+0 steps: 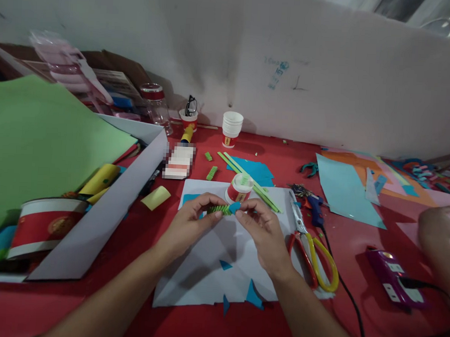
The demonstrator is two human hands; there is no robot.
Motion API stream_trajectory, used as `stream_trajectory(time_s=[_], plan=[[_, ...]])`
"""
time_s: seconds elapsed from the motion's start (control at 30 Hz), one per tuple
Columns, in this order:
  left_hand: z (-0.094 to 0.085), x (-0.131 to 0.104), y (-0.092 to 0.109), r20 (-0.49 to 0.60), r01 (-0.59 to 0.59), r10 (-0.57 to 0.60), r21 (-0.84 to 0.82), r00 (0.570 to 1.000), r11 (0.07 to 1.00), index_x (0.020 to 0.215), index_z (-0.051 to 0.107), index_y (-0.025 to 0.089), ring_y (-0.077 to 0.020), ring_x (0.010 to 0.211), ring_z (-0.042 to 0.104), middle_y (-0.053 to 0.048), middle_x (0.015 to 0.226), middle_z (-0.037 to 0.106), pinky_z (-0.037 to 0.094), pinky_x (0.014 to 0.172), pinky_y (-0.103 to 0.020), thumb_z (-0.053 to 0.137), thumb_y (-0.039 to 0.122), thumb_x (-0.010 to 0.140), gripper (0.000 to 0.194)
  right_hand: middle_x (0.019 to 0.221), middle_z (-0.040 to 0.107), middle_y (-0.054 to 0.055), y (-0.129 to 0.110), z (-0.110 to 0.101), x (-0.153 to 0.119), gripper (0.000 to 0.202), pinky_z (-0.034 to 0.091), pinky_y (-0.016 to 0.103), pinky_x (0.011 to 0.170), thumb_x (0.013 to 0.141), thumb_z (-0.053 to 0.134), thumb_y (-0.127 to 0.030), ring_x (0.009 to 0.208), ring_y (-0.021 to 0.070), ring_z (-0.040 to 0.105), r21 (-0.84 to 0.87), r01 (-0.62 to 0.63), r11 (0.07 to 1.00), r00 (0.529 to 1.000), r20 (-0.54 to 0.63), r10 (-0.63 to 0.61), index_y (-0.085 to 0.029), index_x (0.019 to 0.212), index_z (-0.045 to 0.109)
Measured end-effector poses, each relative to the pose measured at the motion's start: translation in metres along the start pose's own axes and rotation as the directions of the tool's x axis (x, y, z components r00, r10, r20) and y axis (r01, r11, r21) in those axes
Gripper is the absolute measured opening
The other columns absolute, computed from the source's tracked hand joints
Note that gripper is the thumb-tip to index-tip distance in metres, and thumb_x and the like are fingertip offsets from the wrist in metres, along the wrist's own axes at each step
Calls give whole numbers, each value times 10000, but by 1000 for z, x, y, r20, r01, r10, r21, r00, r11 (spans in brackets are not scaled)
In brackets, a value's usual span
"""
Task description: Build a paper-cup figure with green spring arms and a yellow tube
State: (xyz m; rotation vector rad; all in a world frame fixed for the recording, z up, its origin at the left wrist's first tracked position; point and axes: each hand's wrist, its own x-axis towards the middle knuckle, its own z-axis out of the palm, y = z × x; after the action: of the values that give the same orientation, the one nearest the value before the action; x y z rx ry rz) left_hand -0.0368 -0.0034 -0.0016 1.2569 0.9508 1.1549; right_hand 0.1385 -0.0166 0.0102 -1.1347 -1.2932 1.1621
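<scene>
A red table (138,315) bears one white rectangular paper sheet (200,273), with metal-bladed scissors with red and yellow handles (301,228) at its right edge. The left hand (192,222) and right hand (263,228) have curled fingers, thumbs nearly closed to fingertips; beyond them stands one red-and-white paper cup (239,195). Between them, above the sheet, are one green accordion-pleated paper strip (220,209), pinched by the left, and one blue paper piece (234,207) at its end, pinched by the right.
</scene>
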Motion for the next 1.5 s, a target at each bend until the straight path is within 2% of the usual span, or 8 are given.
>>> stream_trajectory(time_s=[0.37, 0.6, 0.87, 1.3, 1.5], plan=[[0, -1, 1, 0, 18, -18, 39, 1000, 999, 908, 706, 213, -191, 895, 609, -28, 911, 689, 441, 833, -307, 700, 268, 790, 130, 832, 565, -14, 6, 1, 3, 55, 383, 324, 758, 817, 701, -282, 818, 174, 507, -45, 38, 998, 999, -16, -39, -257, 775, 677], [2, -1, 1, -16, 30, -29, 20, 999, 999, 893, 719, 215, -201, 890, 624, -33, 909, 710, 453, 846, -320, 715, 271, 773, 132, 872, 589, 5, 2, 3, 0, 51, 407, 335, 765, 810, 691, -292, 866, 195, 538, -144, 34, 989, 999, -25, -38, -251, 792, 666], [3, -2, 2, -39, 65, -65, -13, 997, 998, 874, 728, 209, -202, 885, 621, -39, 909, 713, 455, 834, -313, 732, 301, 759, 147, 814, 590, 0, -4, 9, -1, 77, 388, 334, 753, 804, 668, -278, 816, 190, 507, -246, 55, 968, 997, -44, -68, -243, 744, 634], [3, -1, 0, -40, 152, -159, -141, 986, 978, 859, 731, 200, -171, 815, 595, -26, 872, 700, 448, 766, -279, 795, 305, 701, 201, 810, 578, 6, -5, 14, -4, 91, 420, 334, 748, 805, 648, -277, 813, 195, 501, -269, 65, 961, 995, -51, -82, -246, 724, 619], [3, -1, 1, -25, 163, -170, -166, 985, 972, 866, 733, 194, -166, 793, 598, -33, 871, 703, 444, 739, -273, 802, 328, 700, 224, 843, 576, 12, -3, 10, -4, 136, 415, 345, 780, 874, 590, -337, 842, 201, 530, -161, 75, 984, 993, -78, -88, -243, 780, 619]])
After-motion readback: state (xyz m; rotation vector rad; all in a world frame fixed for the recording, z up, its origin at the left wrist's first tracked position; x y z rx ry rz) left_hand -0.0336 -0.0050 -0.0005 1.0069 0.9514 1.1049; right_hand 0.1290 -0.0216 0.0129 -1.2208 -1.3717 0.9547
